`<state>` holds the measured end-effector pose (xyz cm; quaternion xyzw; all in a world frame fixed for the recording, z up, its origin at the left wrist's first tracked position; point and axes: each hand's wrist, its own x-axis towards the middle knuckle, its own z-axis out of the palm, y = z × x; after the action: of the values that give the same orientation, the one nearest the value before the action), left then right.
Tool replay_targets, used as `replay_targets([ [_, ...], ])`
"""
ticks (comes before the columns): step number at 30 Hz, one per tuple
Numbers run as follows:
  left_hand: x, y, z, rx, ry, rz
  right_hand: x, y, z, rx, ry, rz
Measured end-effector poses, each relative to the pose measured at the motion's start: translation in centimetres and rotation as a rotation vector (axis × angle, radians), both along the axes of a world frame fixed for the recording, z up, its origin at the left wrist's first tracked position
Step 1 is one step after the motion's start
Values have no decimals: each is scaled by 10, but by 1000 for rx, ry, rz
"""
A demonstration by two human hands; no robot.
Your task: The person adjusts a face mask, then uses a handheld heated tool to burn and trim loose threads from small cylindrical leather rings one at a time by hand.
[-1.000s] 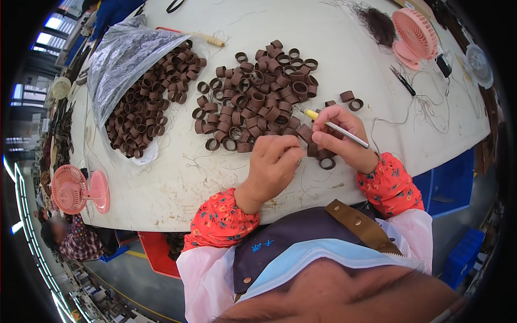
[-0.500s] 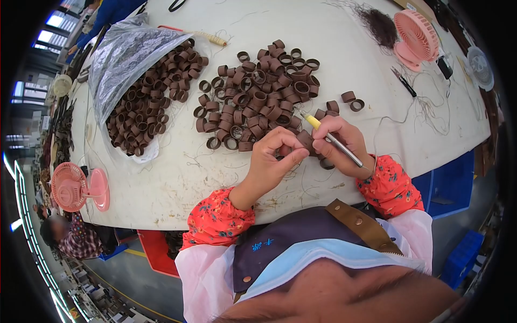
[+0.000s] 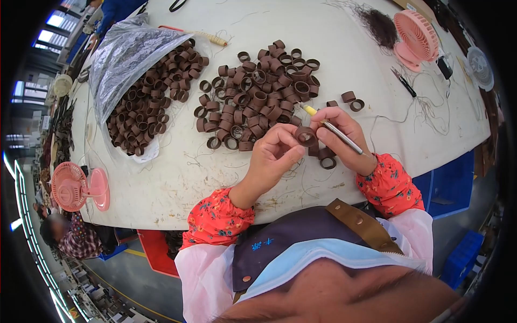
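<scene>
A brown leather-like ring [image 3: 306,136] is between my two hands, its round opening turned toward me. The fingertips of my left hand [image 3: 272,159] pinch its left side. My right hand [image 3: 347,137] grips a slim pen-like tool [image 3: 344,139] with a silver shaft and a yellow front part, whose tip points up and left toward the pile. The right fingers are close to the ring's right side; whether they touch it I cannot tell. Just below, another loose ring [image 3: 327,162] lies by the right hand. Ahead spreads a pile of brown rings [image 3: 258,99].
An open plastic bag [image 3: 124,54] of similar rings lies left on the white table [image 3: 177,188]. Pink fans [image 3: 70,185] stand at both sides. Tweezers [image 3: 405,83], loose threads and a dark thread tangle [image 3: 377,27] are at right. A person [image 3: 81,237] sits at lower left.
The ring between my hands has turned so its opening shows. My right hand has shifted slightly, with the tool still in it; the left hand stays nearly in place.
</scene>
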<state>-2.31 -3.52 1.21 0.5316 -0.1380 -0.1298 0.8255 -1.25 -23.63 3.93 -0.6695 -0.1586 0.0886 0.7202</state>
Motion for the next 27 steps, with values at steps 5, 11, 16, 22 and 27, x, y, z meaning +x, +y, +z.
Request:
replay_targets([
  [5, 3, 3, -3, 108, -33, 140, 1, -6, 5, 47, -141, -42],
  [11, 3, 2, -6, 169, -59, 190, 2, -16, 2, 57, -226, 43],
  [16, 2, 1, -8, 182, -75, 198, 1, -13, 1, 56, -194, 59],
  [22, 3, 1, -8, 178, -89, 181, 2, -12, 0, 34, -186, 53],
  [27, 2, 2, -8, 148, -71, 162, 3, -13, 0, -22, -226, 41],
])
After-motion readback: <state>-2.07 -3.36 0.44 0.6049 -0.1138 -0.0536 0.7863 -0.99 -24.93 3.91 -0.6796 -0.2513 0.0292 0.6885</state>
